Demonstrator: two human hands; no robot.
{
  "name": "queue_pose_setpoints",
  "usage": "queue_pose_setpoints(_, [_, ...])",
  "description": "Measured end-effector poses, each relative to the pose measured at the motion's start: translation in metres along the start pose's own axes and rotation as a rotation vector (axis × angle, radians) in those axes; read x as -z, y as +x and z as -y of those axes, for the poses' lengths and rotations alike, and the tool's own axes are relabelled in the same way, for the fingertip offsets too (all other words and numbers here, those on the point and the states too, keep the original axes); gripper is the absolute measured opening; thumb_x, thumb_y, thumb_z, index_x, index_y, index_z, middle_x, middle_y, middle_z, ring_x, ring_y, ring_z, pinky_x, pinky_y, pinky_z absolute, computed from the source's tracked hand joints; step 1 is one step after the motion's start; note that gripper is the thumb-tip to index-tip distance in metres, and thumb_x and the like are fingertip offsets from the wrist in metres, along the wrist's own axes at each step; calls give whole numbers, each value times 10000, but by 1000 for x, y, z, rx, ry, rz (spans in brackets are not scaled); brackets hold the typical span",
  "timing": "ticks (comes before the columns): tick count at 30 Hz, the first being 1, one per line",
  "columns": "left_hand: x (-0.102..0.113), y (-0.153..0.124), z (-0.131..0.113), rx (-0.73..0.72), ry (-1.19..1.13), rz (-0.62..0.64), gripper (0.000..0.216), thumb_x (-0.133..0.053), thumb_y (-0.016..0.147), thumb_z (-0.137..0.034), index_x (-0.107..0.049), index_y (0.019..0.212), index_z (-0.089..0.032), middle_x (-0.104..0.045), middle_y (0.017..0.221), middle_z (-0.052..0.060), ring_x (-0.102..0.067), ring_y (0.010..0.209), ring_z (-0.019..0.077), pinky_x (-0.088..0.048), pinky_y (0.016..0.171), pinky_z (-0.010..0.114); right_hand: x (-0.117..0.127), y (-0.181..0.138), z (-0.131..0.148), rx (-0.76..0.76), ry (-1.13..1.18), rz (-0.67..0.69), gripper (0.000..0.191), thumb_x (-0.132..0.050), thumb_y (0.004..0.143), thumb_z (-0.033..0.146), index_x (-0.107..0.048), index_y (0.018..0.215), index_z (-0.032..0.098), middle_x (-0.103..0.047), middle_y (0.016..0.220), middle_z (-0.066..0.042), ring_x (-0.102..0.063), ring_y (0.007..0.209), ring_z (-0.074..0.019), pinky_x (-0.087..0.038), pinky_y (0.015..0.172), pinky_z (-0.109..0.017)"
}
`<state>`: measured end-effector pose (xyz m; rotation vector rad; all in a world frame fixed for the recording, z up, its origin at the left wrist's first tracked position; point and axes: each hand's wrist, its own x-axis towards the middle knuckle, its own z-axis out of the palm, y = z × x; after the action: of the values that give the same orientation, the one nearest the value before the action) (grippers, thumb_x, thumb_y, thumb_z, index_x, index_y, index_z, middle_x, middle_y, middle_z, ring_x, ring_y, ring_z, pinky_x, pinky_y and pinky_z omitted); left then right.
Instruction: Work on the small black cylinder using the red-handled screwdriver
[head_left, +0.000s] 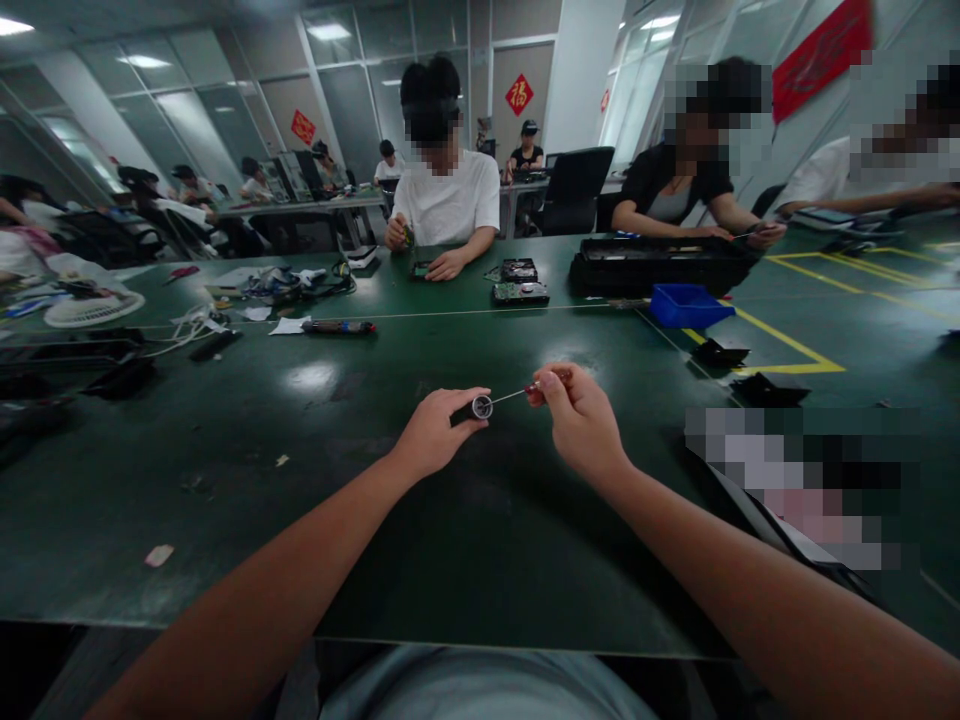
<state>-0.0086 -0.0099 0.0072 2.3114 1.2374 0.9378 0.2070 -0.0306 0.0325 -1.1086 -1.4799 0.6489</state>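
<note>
My left hand grips a small black cylinder whose round, silver-rimmed end faces me and to the right. What the cylinder belongs to cannot be made out. In my right hand is a screwdriver with a dark red handle, held between thumb and fingers. Its thin metal shaft slants down to the left, and the tip meets the cylinder's open end. Both hands hover just above the green table, near its middle.
Across the table a person in a white shirt handles a small board. Nearby lie hard drives, a blue bin, a long black housing, black scraps, a dark tool and tangled cables.
</note>
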Motion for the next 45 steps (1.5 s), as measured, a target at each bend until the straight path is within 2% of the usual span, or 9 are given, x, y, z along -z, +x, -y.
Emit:
queue_pose_setpoints(4, [-1,-1,2,-3,6,-12,418,-713,883,-242,-634,1291,-279,-694,1213,42,-624,1125,247,-458,1038,470,2,-2,7,64,-118,43,238,-534,965,419,-643,936,211,-726,786,-39,-697,725,-191,-519,671,-327])
queue_pose_setpoints(10, [0,-2,3,-10,-15,-24,433,-716,883,-244,-622,1303,-290,-685,1236,33,-612,1153,239,-449,1052,463,7,-5,15,184,-349,1,306,-697,857,472,-634,688,225,-663,599,6,-567,494,-134,-411,517,-278])
queue_pose_setpoints(17, [-1,-1,5,-7,-21,-23,426,-714,881,-234,-630,1294,-289,-687,1229,35,-614,1148,243,-454,1047,463,6,-7,16,271,-347,44,189,-653,898,413,-698,882,230,-747,773,-26,-660,611,-170,-505,615,-314])
queue_pose_setpoints(25, [-1,-2,7,1,-16,-19,431,-717,884,-248,-627,1303,-292,-681,1245,28,-605,1160,241,-443,1050,453,9,-8,15,396,-341,183,175,-538,930,244,-657,1054,204,-725,951,-81,-698,835,-217,-552,766,-373])
queue_pose_setpoints(28, [0,-2,5,10,-20,-15,432,-722,876,-222,-632,1294,-284,-684,1237,29,-607,1156,239,-447,1042,448,9,-8,15,374,-342,211,188,-539,943,275,-653,1075,207,-725,945,-72,-698,835,-216,-543,754,-358])
queue_pose_setpoints(33, [0,-1,4,5,-16,-1,430,-719,877,-230,-630,1293,-289,-680,1242,31,-605,1161,245,-451,1040,455,7,-7,15,279,-384,172,245,-485,996,359,-678,1026,212,-688,719,-14,-613,570,-156,-455,577,-296])
queue_pose_setpoints(39, [0,-1,5,10,-11,-12,424,-713,877,-209,-635,1287,-279,-684,1231,34,-610,1152,242,-457,1040,451,7,-9,17,348,-371,205,248,-489,967,273,-620,1161,188,-707,844,-49,-665,743,-192,-482,682,-314])
queue_pose_setpoints(43, [-1,-1,5,5,-15,-10,425,-723,872,-210,-638,1283,-277,-684,1236,26,-610,1159,231,-452,1046,431,7,-8,17,322,-387,226,264,-433,1013,335,-652,1045,191,-697,789,-37,-624,636,-165,-443,615,-297])
queue_pose_setpoints(45, [-1,-1,5,4,-17,-11,427,-732,866,-206,-641,1278,-272,-686,1233,23,-610,1158,226,-451,1046,421,7,-8,17,313,-396,221,274,-415,1019,326,-650,1059,191,-691,771,-34,-605,605,-158,-430,599,-295])
